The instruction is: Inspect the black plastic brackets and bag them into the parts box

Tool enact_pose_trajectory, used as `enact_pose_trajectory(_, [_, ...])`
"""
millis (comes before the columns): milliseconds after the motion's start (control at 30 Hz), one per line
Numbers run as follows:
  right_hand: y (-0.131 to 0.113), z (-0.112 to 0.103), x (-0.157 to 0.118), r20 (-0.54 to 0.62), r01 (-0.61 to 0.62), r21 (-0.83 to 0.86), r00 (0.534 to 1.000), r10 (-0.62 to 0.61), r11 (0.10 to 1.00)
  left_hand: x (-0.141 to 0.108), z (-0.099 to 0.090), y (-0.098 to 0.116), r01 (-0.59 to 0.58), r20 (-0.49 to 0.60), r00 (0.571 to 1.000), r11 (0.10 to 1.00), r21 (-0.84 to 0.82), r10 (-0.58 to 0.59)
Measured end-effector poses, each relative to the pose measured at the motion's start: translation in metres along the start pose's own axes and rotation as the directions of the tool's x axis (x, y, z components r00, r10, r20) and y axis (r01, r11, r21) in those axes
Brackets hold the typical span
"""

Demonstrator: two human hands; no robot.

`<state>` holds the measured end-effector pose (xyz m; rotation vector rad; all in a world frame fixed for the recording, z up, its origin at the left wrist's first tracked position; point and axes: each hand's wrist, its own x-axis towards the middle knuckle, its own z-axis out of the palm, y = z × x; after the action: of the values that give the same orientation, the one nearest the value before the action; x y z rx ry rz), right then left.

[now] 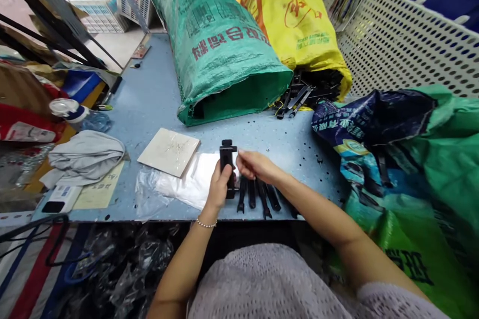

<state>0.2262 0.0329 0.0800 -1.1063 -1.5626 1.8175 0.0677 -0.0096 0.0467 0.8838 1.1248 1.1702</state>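
My left hand (220,184) is wrapped round a black clamp-like part (226,153), held upright above the table's front edge. Close to its upper right side is my right hand (256,165), fingers pinched together; whatever they hold is too small to make out. Several black bars (252,194) lie side by side under and beside my right hand. White plastic sheeting (194,179) is spread behind and left of my left hand, with a square beige board (169,152) partly over it.
A green sack (224,50) and a yellow sack (299,20) with black parts at its mouth lie at the back of the blue table (145,89). Grey cloth (88,157) and a bottle (80,113) stand left. More bags (415,209) are at the right.
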Motion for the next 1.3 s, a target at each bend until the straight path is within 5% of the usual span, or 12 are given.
enact_pose_trajectory(133, [0.03,0.037,-0.042,-0.06,0.178,-0.521,0.968,-0.244,0.835,-0.012,0.001,0.003,0.103,-0.002,0.995,0.988,-0.119,-0.104])
enact_pose_trajectory(300, [0.056,0.068,-0.073,0.018,0.102,-0.411,0.994,-0.104,0.906,-0.034,-0.004,-0.008,0.0,0.019,1.0,0.999,0.034,-0.001])
enact_pose_trajectory(367, [0.06,0.061,-0.082,-0.004,0.112,-0.529,0.991,-0.134,0.841,-0.037,-0.012,-0.017,-0.018,0.033,0.999,0.99,0.14,0.014])
enact_pose_trajectory(467, [0.069,0.032,-0.097,-0.188,0.002,-0.837,0.938,-0.291,0.547,-0.032,-0.016,-0.031,0.09,-0.001,0.996,0.97,0.228,-0.092])
enact_pose_trajectory(533, [0.079,0.008,-0.106,-0.307,-0.157,-0.9,0.891,-0.334,0.408,-0.028,-0.009,-0.04,0.122,-0.004,0.992,0.954,0.274,-0.125])
enact_pose_trajectory(633, [0.081,-0.024,-0.108,-0.39,-0.286,-0.903,0.86,-0.329,0.32,-0.026,0.007,-0.05,0.017,0.045,0.998,0.904,0.427,-0.04])
enact_pose_trajectory(733, [0.058,-0.042,-0.073,-0.327,-0.211,-0.924,0.869,-0.372,0.32,-0.027,0.016,-0.059,-0.069,0.087,0.996,0.813,0.579,0.023])
enact_pose_trajectory(867, [0.006,-0.037,0.05,-0.159,0.015,-0.874,0.936,-0.314,0.486,-0.03,0.017,-0.07,-0.183,0.119,0.983,0.672,0.718,0.14])
enact_pose_trajectory(933, [-0.018,-0.024,0.126,-0.262,-0.128,-0.771,0.957,-0.126,0.624,-0.032,0.018,-0.073,-0.225,0.154,0.974,0.63,0.744,0.166])
enact_pose_trajectory(1067, [-0.056,-0.001,0.236,-0.363,-0.254,-0.702,0.931,-0.027,0.666,-0.033,0.017,-0.07,-0.242,0.19,0.97,0.674,0.698,0.151])
enact_pose_trajectory(1167, [-0.069,-0.002,0.261,-0.385,-0.278,-0.655,0.923,0.006,0.702,-0.029,0.001,-0.059,-0.212,0.168,0.976,0.759,0.615,0.136])
enact_pose_trajectory(1300, [-0.048,-0.013,0.221,-0.317,-0.209,-0.595,0.948,0.013,0.776,-0.001,-0.034,-0.029,-0.003,-0.038,0.999,0.962,0.273,0.014])
